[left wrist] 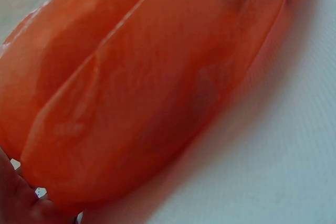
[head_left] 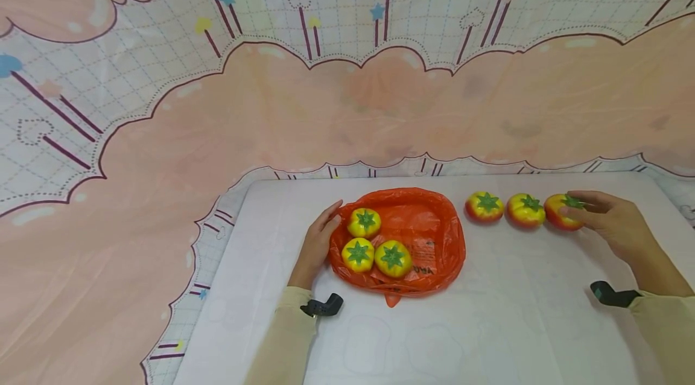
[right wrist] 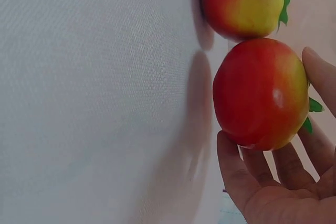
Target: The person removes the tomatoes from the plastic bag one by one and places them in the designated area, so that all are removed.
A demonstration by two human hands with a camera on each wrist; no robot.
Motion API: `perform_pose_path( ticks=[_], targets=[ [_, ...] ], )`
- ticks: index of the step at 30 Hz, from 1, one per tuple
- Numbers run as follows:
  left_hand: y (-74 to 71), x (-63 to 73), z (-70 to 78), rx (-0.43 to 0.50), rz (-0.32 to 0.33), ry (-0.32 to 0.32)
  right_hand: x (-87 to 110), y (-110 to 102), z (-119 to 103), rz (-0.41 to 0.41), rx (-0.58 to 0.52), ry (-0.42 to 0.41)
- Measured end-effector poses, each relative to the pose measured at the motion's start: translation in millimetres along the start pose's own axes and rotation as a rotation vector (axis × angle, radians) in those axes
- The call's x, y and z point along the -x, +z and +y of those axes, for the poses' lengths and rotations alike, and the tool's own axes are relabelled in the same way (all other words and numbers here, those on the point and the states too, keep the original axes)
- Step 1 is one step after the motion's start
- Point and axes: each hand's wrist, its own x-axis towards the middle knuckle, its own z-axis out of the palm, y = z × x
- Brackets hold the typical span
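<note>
A red plastic bag [head_left: 453, 240], its mouth spread wide, sits on the table with three yellow toy tomatoes [head_left: 393, 259] in its left part. My left hand [head_left: 315, 247] rests against the bag's left side, fingers extended along the rim; in the left wrist view the bag wall [left wrist: 157, 87] hides most of that hand. To the right of the bag, three red-and-yellow toy tomatoes with green leaf tops stand in a row. My right hand [head_left: 616, 222] grips the rightmost toy tomato [right wrist: 260, 95], thumb on one side and fingers on the other. The middle toy tomato [right wrist: 239, 3] is beside it.
The white table [head_left: 488, 324] extends in front of the bag and the row. The leftmost toy tomato of the row [head_left: 484, 208] lies a short way from the bag's right rim. Behind the table hangs a patterned pink and white cloth [head_left: 304, 113].
</note>
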Motion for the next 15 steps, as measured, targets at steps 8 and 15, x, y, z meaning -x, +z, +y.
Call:
perform_pose_path(
  ticks=[8, 15],
  targets=[
    [0.2, 1.2, 2.2, 0.009, 0.000, -0.006, -0.5, 0.2, 1.7, -0.008, 0.019, -0.005],
    [-0.1, 0.4, 1.4, 0.015, 0.000, -0.012, 1.0, 0.2, 0.5, -0.026, 0.019, -0.012]
  ],
)
